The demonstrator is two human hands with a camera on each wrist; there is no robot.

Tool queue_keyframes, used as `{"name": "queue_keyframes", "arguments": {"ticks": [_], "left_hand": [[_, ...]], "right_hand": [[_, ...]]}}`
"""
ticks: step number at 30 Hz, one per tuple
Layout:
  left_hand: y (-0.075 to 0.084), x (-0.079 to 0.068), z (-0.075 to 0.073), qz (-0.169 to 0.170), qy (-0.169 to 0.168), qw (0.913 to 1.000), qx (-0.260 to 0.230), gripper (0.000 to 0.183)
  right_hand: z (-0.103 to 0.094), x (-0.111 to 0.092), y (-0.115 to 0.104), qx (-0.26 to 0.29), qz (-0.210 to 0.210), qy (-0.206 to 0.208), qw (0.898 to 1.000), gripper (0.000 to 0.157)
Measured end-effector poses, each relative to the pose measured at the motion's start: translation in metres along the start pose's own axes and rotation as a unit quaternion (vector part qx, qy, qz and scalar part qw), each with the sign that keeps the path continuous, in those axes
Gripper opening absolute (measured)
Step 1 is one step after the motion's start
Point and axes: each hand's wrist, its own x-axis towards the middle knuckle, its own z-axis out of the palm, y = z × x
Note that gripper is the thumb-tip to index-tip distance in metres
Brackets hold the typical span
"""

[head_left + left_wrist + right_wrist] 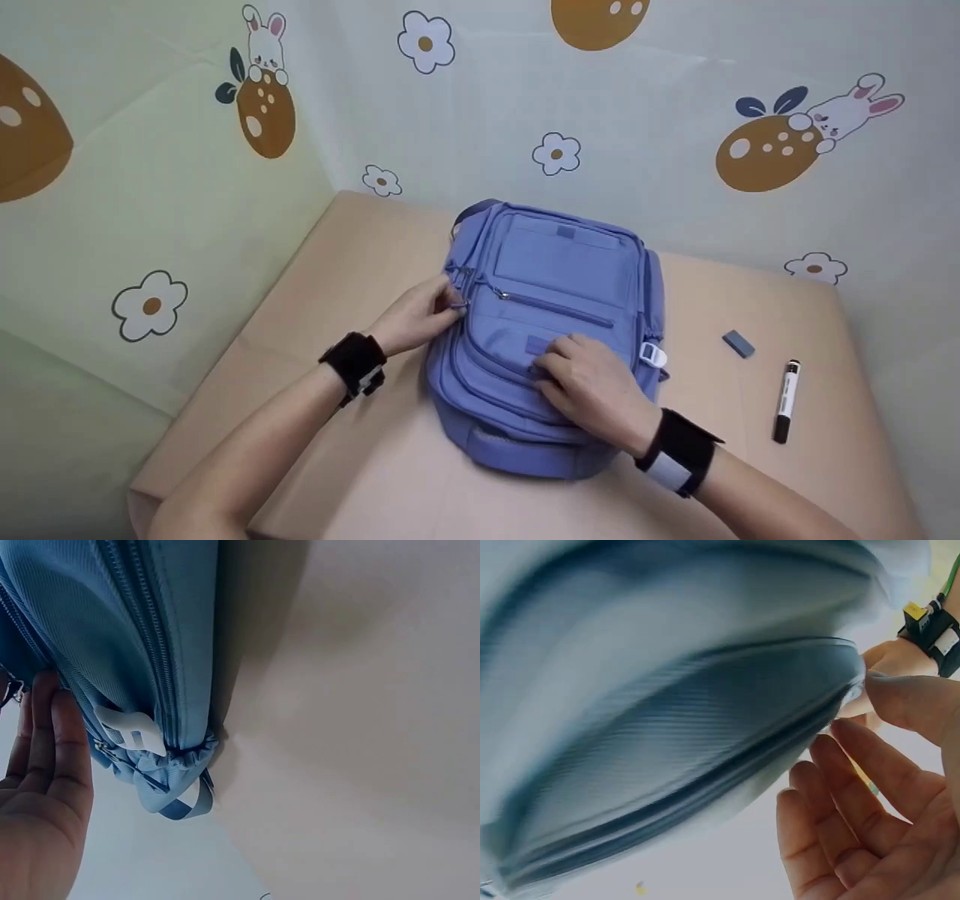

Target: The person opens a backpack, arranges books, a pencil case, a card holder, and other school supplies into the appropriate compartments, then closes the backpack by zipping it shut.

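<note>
A blue-purple backpack [559, 262] lies front side up on the table, with several zipped pockets. At its left side my left hand [416, 315] pinches a small zipper pull [459, 304]; in the left wrist view that hand's fingers [71, 735] lie against the side beside a white buckle [131, 731]. Lower on the front, my right hand [592, 382] bends over the pocket. Close up in the right wrist view, its thumb [911, 701] and forefinger pinch the edge of the front pocket [705, 712] by the zipper, while the other fingers curl loosely below.
To the right of the backpack lie a small grey-blue block [739, 343] and a black-and-white marker [786, 401]. Another white buckle [653, 355] hangs at the bag's right side. A patterned curtain [480, 97] stands behind the beige table [300, 330].
</note>
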Motion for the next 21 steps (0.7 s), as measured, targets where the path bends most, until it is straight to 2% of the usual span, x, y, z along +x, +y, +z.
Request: {"name": "queue_keyframes", "arguments": {"ticks": [4, 10, 13, 16, 21], "left_hand": [[-0.001, -0.001, 0.000, 0.011, 0.026, 0.9992, 0.028, 0.012], [0.001, -0.002, 0.001, 0.002, 0.050, 0.9971, 0.058, 0.017], [0.002, -0.004, 0.001, 0.004, 0.050, 0.9958, 0.077, 0.014], [0.004, -0.006, 0.001, 0.007, 0.047, 0.9946, 0.092, 0.009], [0.012, -0.011, -0.001, 0.028, 0.035, 0.9920, 0.117, 0.006]], "right_hand": [[-0.003, -0.022, 0.010, -0.005, -0.003, 0.023, 1.000, 0.021], [0.000, -0.045, 0.019, -0.047, -0.020, 0.055, 0.997, 0.019], [0.005, -0.049, 0.023, -0.063, -0.041, 0.086, 0.994, 0.012], [0.009, -0.050, 0.024, -0.070, -0.060, 0.114, 0.989, 0.016], [0.012, -0.051, 0.025, -0.069, -0.064, 0.121, 0.988, 0.022]]}}
